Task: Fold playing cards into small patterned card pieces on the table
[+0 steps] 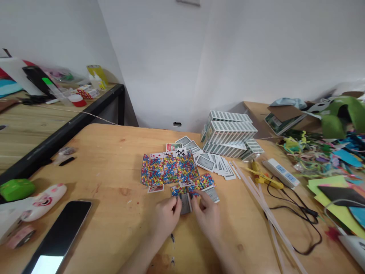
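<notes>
My left hand point(166, 217) and my right hand point(207, 214) meet over a small grey-backed playing card point(186, 203) near the table's front, each pinching one side of it. Just beyond them lies a flat panel of cards with multicoloured backs point(168, 170) joined side by side, with a few face-up cards point(174, 153) along its far edge. More multicoloured cards point(199, 182) lie right in front of my fingers. A fan of green-backed cards point(216, 163) is spread to the right of the panel.
Stacked card packs point(229, 133) stand at the back. Glue sticks point(264, 207), a yellow tool point(264, 177), a power strip point(281, 173) with a black cable and paper scraps point(327, 160) fill the right. A phone point(58, 238), a pink-eared case point(42, 201) and a green object point(17, 189) lie left.
</notes>
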`<state>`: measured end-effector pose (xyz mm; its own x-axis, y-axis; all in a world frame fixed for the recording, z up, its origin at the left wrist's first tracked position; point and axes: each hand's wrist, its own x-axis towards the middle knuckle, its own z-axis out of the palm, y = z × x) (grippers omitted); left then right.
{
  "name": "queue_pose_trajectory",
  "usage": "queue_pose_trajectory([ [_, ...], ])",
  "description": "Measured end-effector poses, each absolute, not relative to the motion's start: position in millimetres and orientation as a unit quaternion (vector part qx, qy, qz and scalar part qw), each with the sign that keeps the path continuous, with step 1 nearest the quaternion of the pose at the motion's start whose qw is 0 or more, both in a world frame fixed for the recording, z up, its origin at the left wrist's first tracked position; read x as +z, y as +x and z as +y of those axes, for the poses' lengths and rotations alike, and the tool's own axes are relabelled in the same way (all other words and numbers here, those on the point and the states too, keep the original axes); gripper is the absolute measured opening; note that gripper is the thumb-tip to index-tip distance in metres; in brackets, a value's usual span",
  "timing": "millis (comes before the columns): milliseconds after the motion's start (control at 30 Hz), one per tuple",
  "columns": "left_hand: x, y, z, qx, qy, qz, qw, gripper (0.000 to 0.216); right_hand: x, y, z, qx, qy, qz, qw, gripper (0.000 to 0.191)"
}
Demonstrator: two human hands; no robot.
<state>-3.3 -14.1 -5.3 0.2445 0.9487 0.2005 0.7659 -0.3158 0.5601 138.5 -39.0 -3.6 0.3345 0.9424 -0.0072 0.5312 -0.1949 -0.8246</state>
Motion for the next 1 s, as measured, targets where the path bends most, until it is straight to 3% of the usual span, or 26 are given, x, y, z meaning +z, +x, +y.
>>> queue_pose_trajectory([
  [200,-7.8,-6.5,-8.0,0.296,0.782,0.518,0.181,0.038,2.2,185.0,-0.7,0.210,-0.718,-0.524,0.406,0.035],
  [267,-8.1,-6.6,-7.4,0.303,0.786,0.509,0.178,0.037,4.6,201.9,19.7,0.142,-0.714,-0.581,0.364,0.030],
  [367,-9.1,-6.2,-7.8,0.315,0.786,0.504,0.171,0.037,5.8,219.1,48.4,0.068,-0.711,-0.659,0.236,0.039],
  [600,-12.5,-4.3,-8.6,0.326,0.783,0.494,0.192,0.035,-2.5,239.9,79.7,0.079,-0.721,-0.670,0.159,0.048],
  [1000,-19.0,-0.3,-3.3,0.370,0.720,0.542,0.226,0.039,11.5,251.2,69.7,0.089,-0.742,-0.636,0.190,0.043],
])
